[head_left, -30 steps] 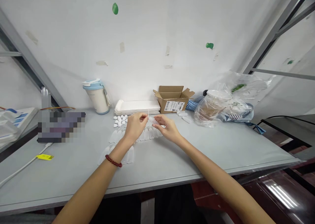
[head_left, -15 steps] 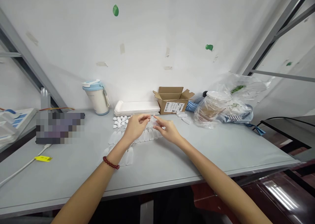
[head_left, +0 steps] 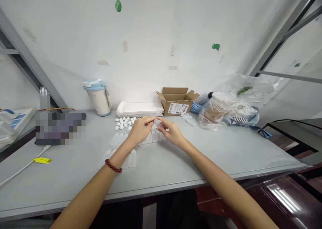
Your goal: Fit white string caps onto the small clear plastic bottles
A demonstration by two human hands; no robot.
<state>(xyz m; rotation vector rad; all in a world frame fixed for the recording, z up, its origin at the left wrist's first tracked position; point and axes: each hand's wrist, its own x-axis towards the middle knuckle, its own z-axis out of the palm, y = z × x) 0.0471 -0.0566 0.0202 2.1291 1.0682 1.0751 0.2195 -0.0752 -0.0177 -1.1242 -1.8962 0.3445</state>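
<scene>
My right hand has its thumb and index finger closed on a small translucent plastic piece, held above the table. The fingertips of my left hand are pinched together at the near end of the same piece, and whatever lies between them is too small to make out. Under both hands, similar translucent, flat-looking pieces lie side by side in a row. Another group of them rests nearer the front, partly covered by my left forearm. Small white caps or nubs are gathered beyond my left hand.
Behind the hands are a stack of white trays and an open cardboard box. A cream tumbler stands left of them. Bagged cup and blue cloth sit right. A blurred dark object with a white cable lies left.
The fingertips of my left hand have closed together and come nearer the right index fingertip at the translucent piece. The view has shifted slightly.
</scene>
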